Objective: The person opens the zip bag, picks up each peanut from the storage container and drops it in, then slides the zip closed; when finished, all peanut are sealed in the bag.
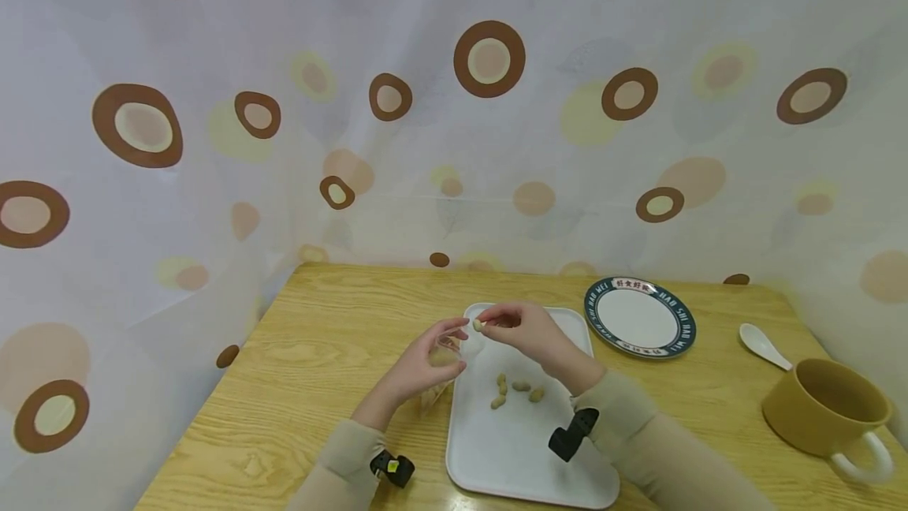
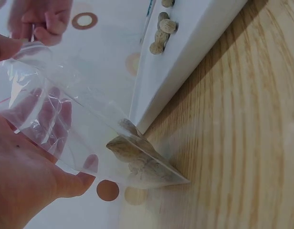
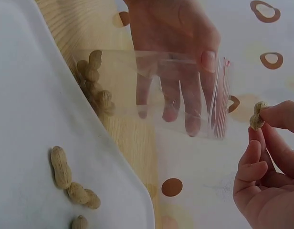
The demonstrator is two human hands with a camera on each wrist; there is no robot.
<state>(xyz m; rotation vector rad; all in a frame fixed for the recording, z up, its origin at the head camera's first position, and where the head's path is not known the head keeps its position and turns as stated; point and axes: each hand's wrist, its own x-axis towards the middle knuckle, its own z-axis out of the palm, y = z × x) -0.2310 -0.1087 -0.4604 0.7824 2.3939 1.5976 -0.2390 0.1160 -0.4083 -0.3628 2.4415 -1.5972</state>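
Note:
My left hand grips a clear zip bag near its top, thumb on one side and fingers behind the plastic. Several peanuts lie in the bottom of the bag, beside the tray's left edge. Between thumb and fingertips my right hand pinches one peanut, held just off the bag's red-striped mouth and not touching it in the right wrist view. On the white tray, below the hands, lie several more peanuts.
Behind the tray to the right is a blue-rimmed plate. Farther right lie a white spoon and a yellow mug with a white handle. A patterned curtain hangs along the back and sides of the wooden table.

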